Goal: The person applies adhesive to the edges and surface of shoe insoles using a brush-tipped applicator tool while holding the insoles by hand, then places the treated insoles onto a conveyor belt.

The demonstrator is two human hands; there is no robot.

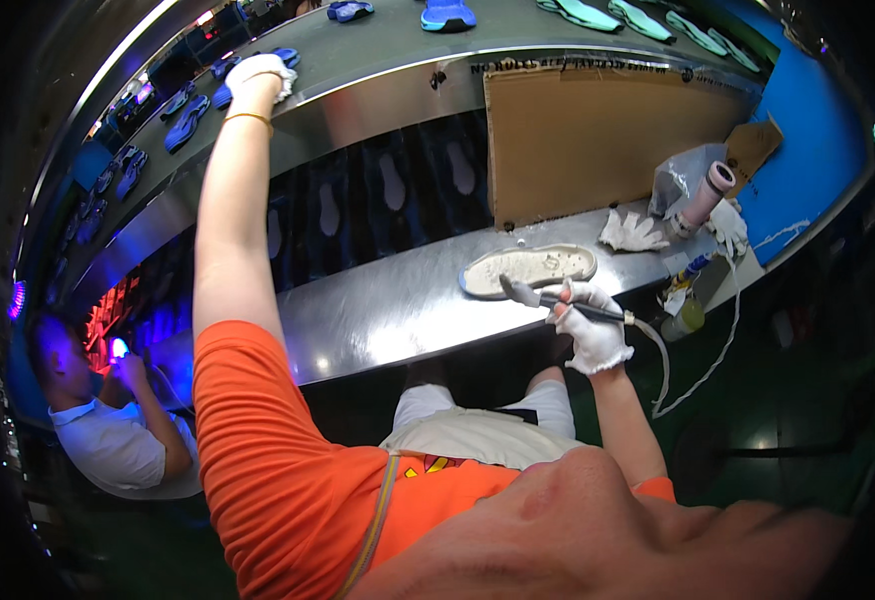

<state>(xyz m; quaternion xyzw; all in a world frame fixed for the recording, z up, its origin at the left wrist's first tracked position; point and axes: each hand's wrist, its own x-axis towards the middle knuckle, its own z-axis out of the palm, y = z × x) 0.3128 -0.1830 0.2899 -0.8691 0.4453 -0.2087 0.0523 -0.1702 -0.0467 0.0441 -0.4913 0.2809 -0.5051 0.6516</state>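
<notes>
My left hand, in a white knit glove, is stretched out over the conveyor belt among blue shoe soles. It covers part of a blue sole; its fingers are hidden, so I cannot tell whether they grip it. In my right hand, gloved with some fingertips bare, is a hose-fed brush with a black handle and pale, coated bristles. The bristles are at the near edge of a cream shoe sole piece, which lies on the steel bench; whether they touch cannot be seen.
Blue soles and mint-green pieces lie on the belt. A cardboard sheet leans behind the bench. At right are a glove, a pink tumbler and a hanging hose. A co-worker sits at left.
</notes>
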